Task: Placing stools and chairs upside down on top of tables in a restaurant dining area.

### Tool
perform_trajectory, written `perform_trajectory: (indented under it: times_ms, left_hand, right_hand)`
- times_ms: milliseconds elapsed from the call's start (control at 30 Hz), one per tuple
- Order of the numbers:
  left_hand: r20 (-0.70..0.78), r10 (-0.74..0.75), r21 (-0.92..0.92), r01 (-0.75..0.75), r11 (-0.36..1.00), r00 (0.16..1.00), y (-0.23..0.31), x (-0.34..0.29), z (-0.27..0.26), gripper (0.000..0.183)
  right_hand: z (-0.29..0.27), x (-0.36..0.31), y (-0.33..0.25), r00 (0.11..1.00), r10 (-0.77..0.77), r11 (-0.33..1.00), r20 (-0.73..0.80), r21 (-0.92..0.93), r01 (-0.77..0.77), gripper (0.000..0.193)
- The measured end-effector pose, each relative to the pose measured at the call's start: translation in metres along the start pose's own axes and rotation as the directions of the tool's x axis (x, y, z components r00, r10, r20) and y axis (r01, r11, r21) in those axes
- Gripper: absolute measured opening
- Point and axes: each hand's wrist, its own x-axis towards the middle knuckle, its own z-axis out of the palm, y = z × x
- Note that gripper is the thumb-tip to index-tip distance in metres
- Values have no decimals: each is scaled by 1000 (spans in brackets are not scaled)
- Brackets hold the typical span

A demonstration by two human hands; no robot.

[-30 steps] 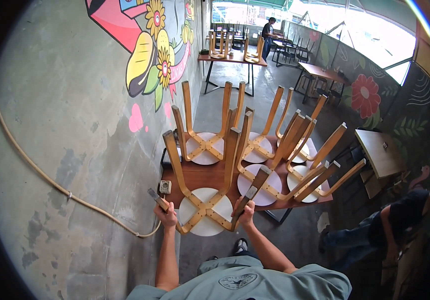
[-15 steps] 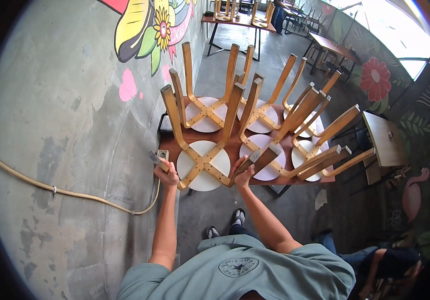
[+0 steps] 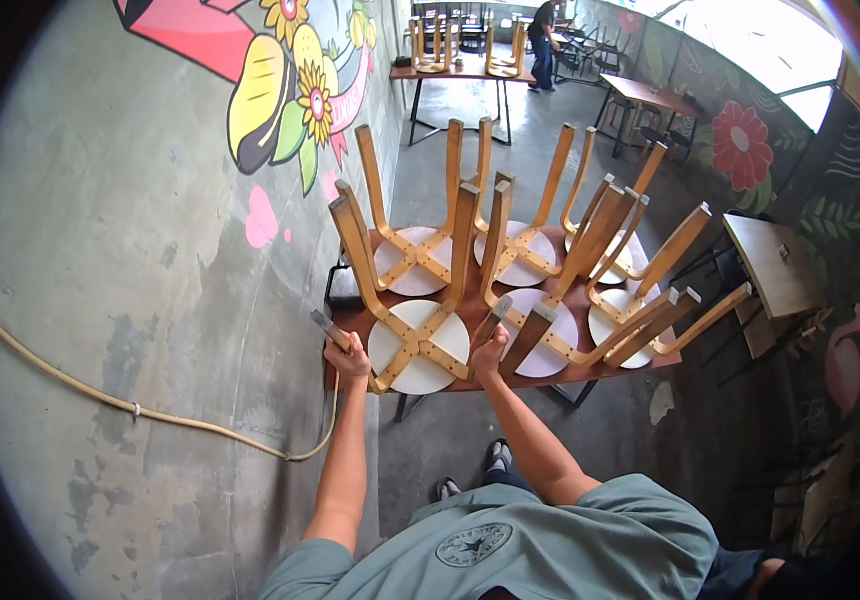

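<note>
An upside-down wooden stool (image 3: 420, 347) with a round white seat is at the near left of the reddish-brown table (image 3: 590, 382), its legs pointing up. My left hand (image 3: 349, 358) is closed round its near left leg. Around its near right leg, my right hand (image 3: 491, 350) is closed. Directly to the right, close to my right hand, stands another upturned stool (image 3: 550, 352) with a pale lilac seat. Whether the held stool's seat fully rests on the tabletop I cannot tell.
Several more upturned stools (image 3: 518, 255) crowd the table. A concrete wall (image 3: 180, 330) with a cable (image 3: 190, 420) runs close along the left. Other tables (image 3: 775, 270) stand to the right and at the back, where a person (image 3: 544, 45) stands.
My view has tilted up slightly. Held by both hands, the stool has moved a little away from me, closer to the stool behind it. The person at lower right has mostly left view.
</note>
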Motion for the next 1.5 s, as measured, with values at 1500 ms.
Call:
perform_trajectory:
  times_ms: [1500]
  left_hand:
    - [671,-512,683,177,709,-537,191,-607,444,25]
  right_hand:
    - [-878,-227,-216,75,695,333,-715,227,-915,27]
